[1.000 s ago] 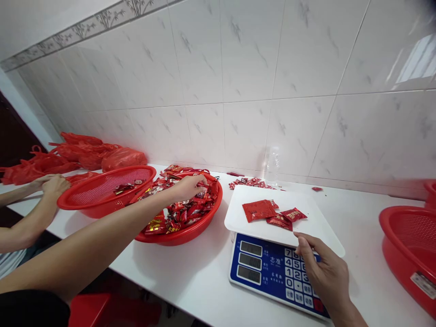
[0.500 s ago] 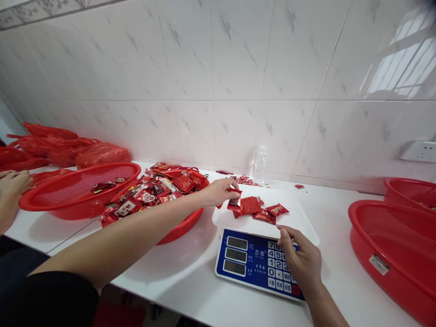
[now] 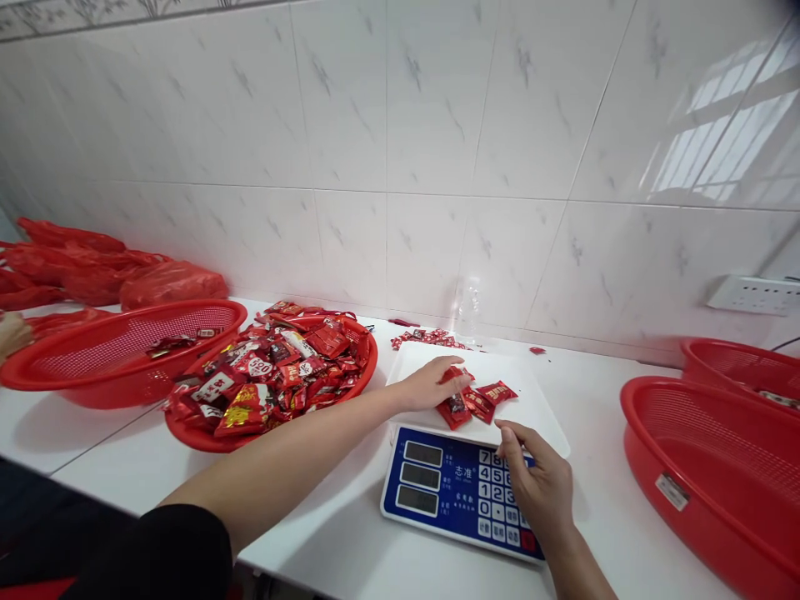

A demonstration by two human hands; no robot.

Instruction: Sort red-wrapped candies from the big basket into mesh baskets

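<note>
My left hand (image 3: 436,383) reaches over the white tray (image 3: 531,400) of the scale, its fingers on the left part of a small pile of red packets (image 3: 480,403). Whether it grips one is hard to make out. My right hand (image 3: 538,477) is curled at the tray's front edge, over the right side of the blue keypad panel (image 3: 459,483); its thumb and forefinger are pressed together, and anything between them is too small to name. Left of the scale, a red basket (image 3: 371,367) is heaped with mixed red packets (image 3: 281,367).
Another red basket (image 3: 81,379) holds a few packets at the left, near red plastic bags (image 3: 172,285) and a co-worker's hand (image 3: 13,333). Red baskets (image 3: 706,467) stand right. A clear bottle (image 3: 468,310) and small packets (image 3: 428,337) lie behind the tray.
My left hand has moved right, from the tray's left edge onto the packets; the dark red packet it held now lies among them. The view has shifted slightly right.
</note>
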